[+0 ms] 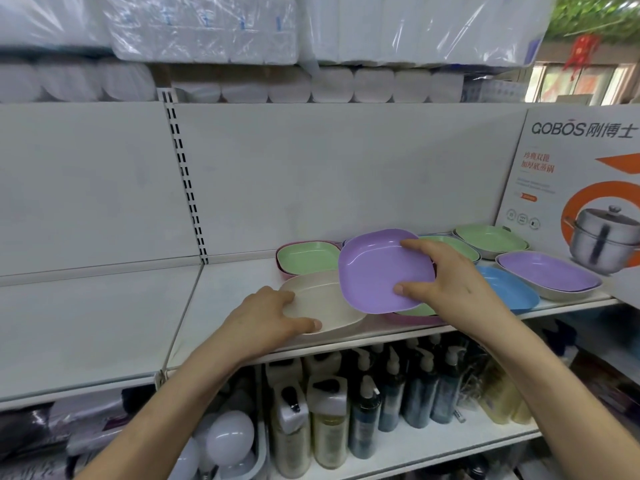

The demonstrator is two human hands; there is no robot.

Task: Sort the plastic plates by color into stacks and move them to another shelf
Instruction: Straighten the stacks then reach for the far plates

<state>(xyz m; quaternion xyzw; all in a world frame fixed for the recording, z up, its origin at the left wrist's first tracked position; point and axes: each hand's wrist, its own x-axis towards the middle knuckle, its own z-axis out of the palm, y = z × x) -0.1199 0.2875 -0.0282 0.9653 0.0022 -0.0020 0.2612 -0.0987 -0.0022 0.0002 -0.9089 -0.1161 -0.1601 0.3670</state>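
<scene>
Step in hand, as I judge it: the purple plate (377,268), held tilted above the mixed pile, goes to its own colour. It is best levelled first, kept clear of the rims below, then carried to the other purple plate (550,275) at 3 o'clock and nested square. The right hand (446,275) grasps it, thumb on the near rim and fingers curled over the far rim. The left hand (266,313), at 8 o'clock, grips the left edge of the cream plate (329,303) on the shelf (235,306).

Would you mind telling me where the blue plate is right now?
In the head view the blue plate lies on the right of the shelf, near its front edge, between the right hand and the purple-topped stack.
</scene>
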